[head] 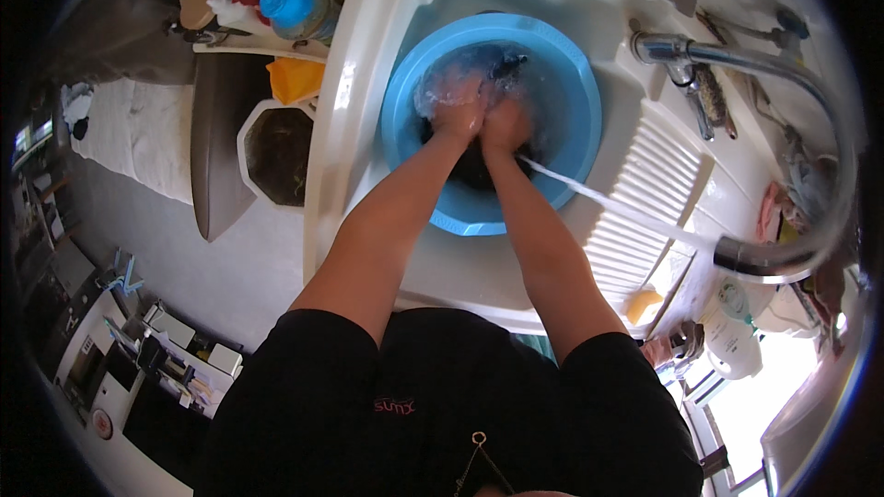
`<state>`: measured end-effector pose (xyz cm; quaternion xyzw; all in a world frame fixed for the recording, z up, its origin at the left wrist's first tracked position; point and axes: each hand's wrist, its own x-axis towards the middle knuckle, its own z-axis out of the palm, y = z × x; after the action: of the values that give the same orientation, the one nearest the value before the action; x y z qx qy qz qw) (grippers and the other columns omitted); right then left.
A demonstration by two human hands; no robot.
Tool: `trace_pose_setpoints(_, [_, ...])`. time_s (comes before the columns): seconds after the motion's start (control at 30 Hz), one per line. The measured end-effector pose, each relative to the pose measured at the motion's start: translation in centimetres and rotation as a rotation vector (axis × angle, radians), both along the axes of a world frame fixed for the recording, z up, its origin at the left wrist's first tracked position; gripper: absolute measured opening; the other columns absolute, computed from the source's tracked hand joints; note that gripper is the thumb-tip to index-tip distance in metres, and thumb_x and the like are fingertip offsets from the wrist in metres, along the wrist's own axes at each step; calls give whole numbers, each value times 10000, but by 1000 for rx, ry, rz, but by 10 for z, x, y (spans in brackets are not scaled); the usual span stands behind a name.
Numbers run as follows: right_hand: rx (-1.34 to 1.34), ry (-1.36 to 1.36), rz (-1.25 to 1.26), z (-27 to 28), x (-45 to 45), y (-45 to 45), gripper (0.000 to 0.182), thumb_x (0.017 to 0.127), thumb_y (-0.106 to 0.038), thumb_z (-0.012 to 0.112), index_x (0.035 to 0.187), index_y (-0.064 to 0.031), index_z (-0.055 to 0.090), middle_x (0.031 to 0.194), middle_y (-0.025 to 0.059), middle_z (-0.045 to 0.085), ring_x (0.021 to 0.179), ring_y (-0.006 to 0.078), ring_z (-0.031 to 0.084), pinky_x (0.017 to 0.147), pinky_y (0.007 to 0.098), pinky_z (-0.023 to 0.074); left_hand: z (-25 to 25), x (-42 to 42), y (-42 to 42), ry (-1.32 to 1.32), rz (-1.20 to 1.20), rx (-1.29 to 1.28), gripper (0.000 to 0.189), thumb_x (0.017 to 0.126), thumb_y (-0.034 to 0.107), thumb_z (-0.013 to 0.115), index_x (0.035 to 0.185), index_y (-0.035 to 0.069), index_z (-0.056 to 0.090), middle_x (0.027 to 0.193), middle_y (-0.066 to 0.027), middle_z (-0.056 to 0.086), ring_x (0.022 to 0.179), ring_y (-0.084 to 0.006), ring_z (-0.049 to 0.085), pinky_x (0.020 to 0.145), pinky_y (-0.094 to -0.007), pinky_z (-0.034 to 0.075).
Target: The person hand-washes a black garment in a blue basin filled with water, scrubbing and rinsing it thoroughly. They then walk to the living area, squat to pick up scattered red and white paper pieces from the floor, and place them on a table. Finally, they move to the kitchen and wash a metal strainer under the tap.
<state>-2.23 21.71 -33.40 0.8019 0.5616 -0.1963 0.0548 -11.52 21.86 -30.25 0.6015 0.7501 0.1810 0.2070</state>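
Note:
A blue plastic basin stands in a white laundry sink with water in it. My left hand and my right hand are side by side inside, partly under the churned, bubbly water. Dark material, apparently cloth, lies below my wrists, and more dark material shows just beyond my fingers. Blur and water hide my fingertips, so I cannot tell whether either hand grips it. From the curved chrome faucet on the right, a stream of water runs towards the basin beside my right wrist.
A ribbed washboard surface slopes at the sink's right, with a yellow sponge near its lower end. A brush lies behind the faucet. Bottles, one with a blue cap, crowd the upper left above a white octagonal pot.

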Motion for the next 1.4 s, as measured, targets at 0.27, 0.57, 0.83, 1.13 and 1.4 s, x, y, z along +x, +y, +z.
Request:
trace_pose_setpoints(0.27, [-151,172,-142,-9,16,35,445,891,-443,548,1054,-43,653,1008,169,680,942,328,653,792,445,518,-11,7,37,-5,-147,-135,241,882,271,534,861,95,697,952,-161,673,925,-361,621,781,-481,484])
trace_pose_setpoints(0.57, [191,1243,-643,95,72,-37,516,877,-195,536,1332,38,464,1206,162,572,1111,249,533,959,345,408,113,15,-12,-326,-288,12,262,826,328,655,797,69,678,813,-153,657,785,-366,617,678,-479,474])
trace_pose_setpoints(0.83, [292,635,335,157,62,-87,442,876,-226,605,1293,-91,548,1295,184,541,1188,382,488,1032,432,367,110,16,-111,-869,-486,-377,541,754,217,723,1206,28,496,1112,-205,610,1053,-368,574,892,-425,455])
trace_pose_setpoints(1.13, [78,79,591,91,-19,-127,488,823,-434,617,1237,-194,520,1389,164,402,1292,421,357,799,617,477,136,-67,-118,-333,-411,-676,966,623,242,854,1378,-42,321,1379,-315,370,1277,-462,385,1041,-460,385])
trace_pose_setpoints(1.4, [30,135,579,-6,-16,-59,249,858,-312,537,897,-98,659,909,146,659,852,348,635,682,503,501,60,-30,-92,-209,-321,-348,935,685,230,781,1408,-71,269,1423,-337,294,1318,-522,281,1106,-496,280])
